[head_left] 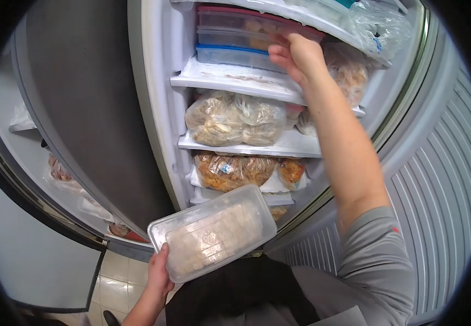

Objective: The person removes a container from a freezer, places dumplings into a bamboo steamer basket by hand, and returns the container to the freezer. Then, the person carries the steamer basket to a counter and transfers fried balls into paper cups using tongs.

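My left hand [160,270] holds a clear lidded plastic container [214,233] by its lower left corner, with pale pieces inside it, in front of the lower shelves. My right hand [296,54] reaches to the upper shelf, its fingers apart at the front of stacked clear containers. The upper container [230,20] of that stack has a red lid; a blue-lidded one [230,55] lies at the bottom. Whether my right fingertips touch the stack is hard to tell.
Frosty white shelves [235,81] hold a bag of pale food [235,119] and a bag of orange-brown food [233,169]. More bags [349,70] sit at the right. The ribbed door [437,206] stands open at right. A dark divider [83,98] runs at left.
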`<state>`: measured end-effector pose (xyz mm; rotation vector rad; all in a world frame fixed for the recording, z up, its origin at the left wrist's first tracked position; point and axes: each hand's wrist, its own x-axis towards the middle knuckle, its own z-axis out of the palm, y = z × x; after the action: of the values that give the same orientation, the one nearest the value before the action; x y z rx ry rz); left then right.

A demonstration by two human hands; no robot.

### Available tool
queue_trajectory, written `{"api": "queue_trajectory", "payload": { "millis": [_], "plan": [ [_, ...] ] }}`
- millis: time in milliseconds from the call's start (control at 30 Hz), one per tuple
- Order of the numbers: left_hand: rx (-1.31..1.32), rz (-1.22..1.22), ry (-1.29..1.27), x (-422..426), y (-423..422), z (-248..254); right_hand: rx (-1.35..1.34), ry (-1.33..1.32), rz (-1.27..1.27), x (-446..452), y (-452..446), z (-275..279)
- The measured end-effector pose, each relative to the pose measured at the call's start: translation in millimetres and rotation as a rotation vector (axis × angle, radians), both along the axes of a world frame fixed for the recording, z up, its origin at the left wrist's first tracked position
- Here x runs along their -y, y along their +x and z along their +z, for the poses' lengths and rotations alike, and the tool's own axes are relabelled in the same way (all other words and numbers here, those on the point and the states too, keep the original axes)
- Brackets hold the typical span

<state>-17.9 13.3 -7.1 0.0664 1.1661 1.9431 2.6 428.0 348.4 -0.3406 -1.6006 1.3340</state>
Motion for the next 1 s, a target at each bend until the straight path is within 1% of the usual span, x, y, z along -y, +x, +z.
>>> {"api": "queue_trajectory", "payload": {
  "millis": [33,67,167,200,300,400,500,600,667,900,1000],
  "plan": [
    [-0.022,0.001,-0.004,-1,-1,-3,-0.225,-0.27,0.242,3,-4,-2],
    [-0.044,0.001,-0.007,-3,-1,-4,-0.401,-0.425,0.317,-3,-12,-6],
    [-0.044,0.004,0.017,-2,0,0,-0.595,-0.587,0.496,-4,-27,-18],
    [-0.028,0.008,0.027,-1,0,1,-0.609,-0.625,0.521,0,-31,-18],
    [0.003,0.031,0.047,5,4,3,-0.659,-0.68,0.449,9,-40,-16],
    [-0.003,0.048,0.051,10,11,6,-0.681,-0.755,0.486,12,-43,-13],
    [-0.007,0.061,0.058,17,17,9,-0.706,-0.764,0.537,4,-45,-12],
    [-0.021,0.071,0.055,22,19,9,-0.708,-0.682,0.577,-3,-44,-11],
    [-0.036,0.072,0.058,26,20,8,-0.71,-0.703,0.571,-3,-42,-11],
    [-0.057,0.081,0.024,26,21,3,-0.717,-0.682,0.636,18,-30,-26],
    [-0.068,0.047,-0.028,26,22,1,-0.694,-0.632,0.87,16,-16,-18]
  ]
}}
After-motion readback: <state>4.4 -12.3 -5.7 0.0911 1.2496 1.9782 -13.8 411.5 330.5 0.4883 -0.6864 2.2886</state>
